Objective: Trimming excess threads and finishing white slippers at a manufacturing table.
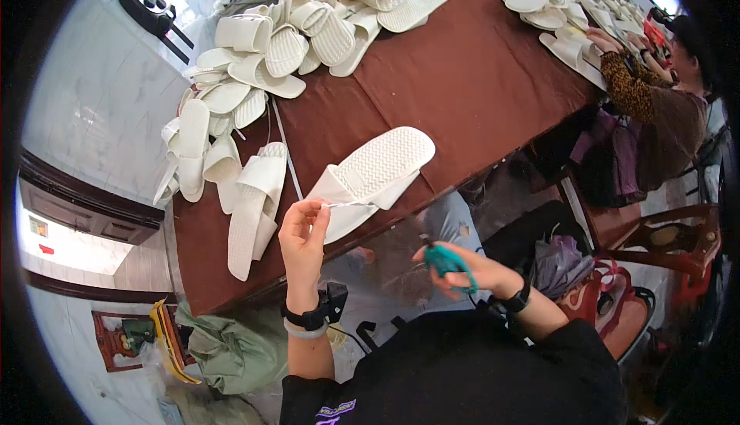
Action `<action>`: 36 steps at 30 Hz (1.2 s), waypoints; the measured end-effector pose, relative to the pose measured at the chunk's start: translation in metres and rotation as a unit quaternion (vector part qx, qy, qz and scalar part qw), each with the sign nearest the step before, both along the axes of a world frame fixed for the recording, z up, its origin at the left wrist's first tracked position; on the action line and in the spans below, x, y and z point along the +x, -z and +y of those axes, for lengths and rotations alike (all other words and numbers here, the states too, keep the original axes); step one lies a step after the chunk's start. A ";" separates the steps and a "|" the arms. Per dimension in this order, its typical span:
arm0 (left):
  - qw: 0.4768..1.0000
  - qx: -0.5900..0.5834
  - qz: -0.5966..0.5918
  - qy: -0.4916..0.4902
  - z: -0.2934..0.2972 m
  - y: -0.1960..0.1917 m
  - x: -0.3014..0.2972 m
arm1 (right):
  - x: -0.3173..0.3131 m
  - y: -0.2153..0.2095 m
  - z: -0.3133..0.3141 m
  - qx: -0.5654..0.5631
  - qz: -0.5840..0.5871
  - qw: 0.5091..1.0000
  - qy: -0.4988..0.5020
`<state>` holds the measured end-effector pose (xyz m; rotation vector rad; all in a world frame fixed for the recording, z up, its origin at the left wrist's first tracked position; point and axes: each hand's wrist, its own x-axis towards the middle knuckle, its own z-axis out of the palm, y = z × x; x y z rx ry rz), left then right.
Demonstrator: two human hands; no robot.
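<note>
Over on the left, white slippers point(281, 48) heap up along the brown tabletop point(470, 62), overlapping so closely that many are partly hidden; the top of the picture cuts into the heap. Just below it, a tilted white pair point(258, 197) sits near the table's left corner.

Now the left hand point(303, 236): thumb and forefinger pinched together on a thin white strand point(339, 205) at the strap end of a slipper pair point(389, 163). The fingertips cover part of the strand, so where it is fastened is hard to read. That pair lies close to the near edge, one slipper partly covering the other, with a broad brown stretch running beyond it toward the far side.

To the right, the right hand point(482, 271) grips a teal-handled tool point(451, 265), held off the near edge and well apart from the strand (scissors, by the look of the loop, though the dark tip is blurred).

Farther right, a co-worker's leopard-print sleeve point(626, 82) reaches to more white slippers point(574, 51), which partly hide the fingers there.
</note>
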<state>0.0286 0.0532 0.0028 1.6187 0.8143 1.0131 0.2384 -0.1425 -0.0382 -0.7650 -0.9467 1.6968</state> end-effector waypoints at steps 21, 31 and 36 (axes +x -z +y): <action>0.977 0.043 -0.129 -0.162 0.009 -0.012 -0.020 | -0.026 0.005 0.039 -0.076 0.019 0.997 -0.001; 0.987 0.018 -0.157 -0.044 0.008 -0.058 -0.058 | -0.003 -0.001 0.072 0.159 -0.307 0.880 0.325; 0.953 -0.081 -0.126 0.263 -0.018 -0.053 -0.069 | -0.003 -0.009 0.115 0.175 -0.521 0.748 0.371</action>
